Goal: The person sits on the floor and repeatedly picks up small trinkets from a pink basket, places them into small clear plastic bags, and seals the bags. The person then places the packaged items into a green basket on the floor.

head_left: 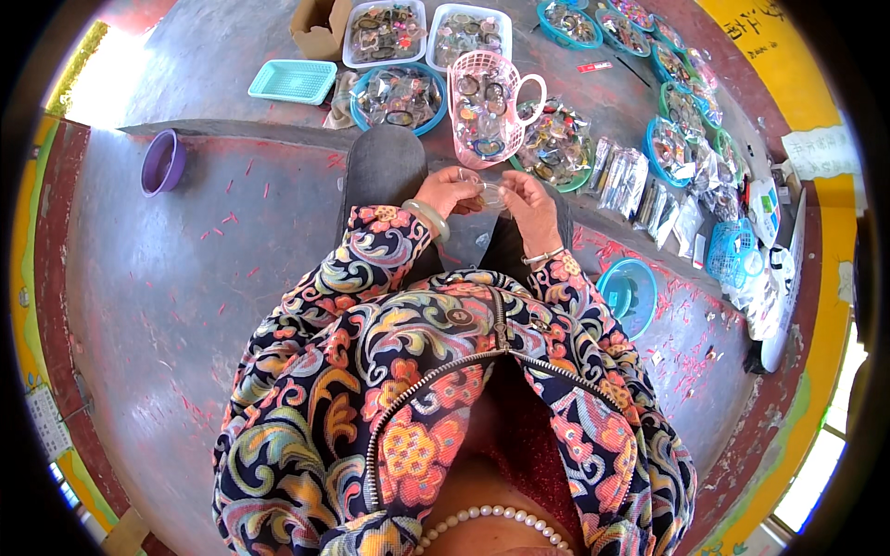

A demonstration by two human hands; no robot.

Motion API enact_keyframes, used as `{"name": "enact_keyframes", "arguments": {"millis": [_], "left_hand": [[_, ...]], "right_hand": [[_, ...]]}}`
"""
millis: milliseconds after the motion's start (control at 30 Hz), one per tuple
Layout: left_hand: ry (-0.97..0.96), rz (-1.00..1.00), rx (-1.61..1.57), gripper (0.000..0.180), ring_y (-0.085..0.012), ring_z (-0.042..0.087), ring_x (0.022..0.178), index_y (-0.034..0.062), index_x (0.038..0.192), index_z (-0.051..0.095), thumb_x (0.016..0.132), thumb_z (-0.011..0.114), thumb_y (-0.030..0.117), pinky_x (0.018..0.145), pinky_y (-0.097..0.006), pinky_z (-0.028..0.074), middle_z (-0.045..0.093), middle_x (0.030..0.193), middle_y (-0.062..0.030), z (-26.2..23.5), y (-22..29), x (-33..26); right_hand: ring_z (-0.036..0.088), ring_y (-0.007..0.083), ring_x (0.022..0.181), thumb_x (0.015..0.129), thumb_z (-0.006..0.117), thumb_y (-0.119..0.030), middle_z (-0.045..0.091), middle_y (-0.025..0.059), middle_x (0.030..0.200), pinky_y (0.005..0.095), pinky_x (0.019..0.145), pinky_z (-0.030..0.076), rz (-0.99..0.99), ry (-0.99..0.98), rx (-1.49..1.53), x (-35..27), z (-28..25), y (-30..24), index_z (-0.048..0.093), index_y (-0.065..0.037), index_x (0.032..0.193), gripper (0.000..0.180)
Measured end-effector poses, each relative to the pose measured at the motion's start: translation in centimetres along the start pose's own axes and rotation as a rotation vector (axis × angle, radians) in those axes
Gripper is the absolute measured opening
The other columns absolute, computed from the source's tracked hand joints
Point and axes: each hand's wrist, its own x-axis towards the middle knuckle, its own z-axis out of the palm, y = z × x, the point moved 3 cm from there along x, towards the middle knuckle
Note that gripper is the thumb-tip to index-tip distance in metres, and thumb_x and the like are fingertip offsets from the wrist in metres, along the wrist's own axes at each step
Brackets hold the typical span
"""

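Observation:
Above my lap, both hands are pinched on a small clear, rounded object (491, 195); its exact kind cannot be made out. My left hand (449, 193), with a pale bangle at the wrist, grips its left side. On its right side are the closed fingers of my right hand (531, 209), which wears a thin bracelet. Just beyond them stands a pink plastic basket (453, 116) with a loop handle, holding bracelets in clear bags. A blue round basket (438, 129) of similar bagged pieces sits to its left, and a green round basket (577, 185) to its right.
Two white trays (348, 46) of small goods, a cardboard box (320, 32) and a turquoise basket (292, 82) stand farther off. Bundled packets (623, 178) and several colourful baskets line the right. A purple tub (162, 165) lies left; a turquoise bucket (640, 320) stands by my right arm.

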Motion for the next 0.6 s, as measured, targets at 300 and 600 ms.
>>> {"name": "enact_keyframes", "arguments": {"millis": [300, 600], "left_hand": [[0.032, -0.061, -0.023, 0.038, -0.0131, 0.055, 0.063, 0.0067, 0.093, 0.053, 0.077, 0.056, 0.041, 0.060, -0.023, 0.040, 0.058, 0.071, -0.0032, 0.2, 0.1, -0.6], [0.089, 0.075, 0.004, 0.048, -0.0134, 0.051, 0.083, 0.0062, 0.098, 0.054, 0.076, 0.055, 0.049, 0.066, -0.026, 0.037, 0.056, 0.092, -0.0057, -0.2, 0.7, -0.4]], "right_hand": [[0.054, 0.0259, 0.089, 0.069, 0.061, -0.011, 0.058, 0.0064, 0.085, 0.0347, 0.076, 0.039, -0.774, -0.062, -0.910, -1.8, 0.9, -3.8, 0.058, -0.008, 0.096, 0.027], [0.057, 0.0118, 0.070, 0.079, 0.057, -0.012, 0.062, 0.0041, 0.080, 0.0228, 0.065, 0.042, 0.340, -0.025, 0.619, 0.2, -0.8, 2.0, 0.058, -0.001, 0.088, 0.014]]}}
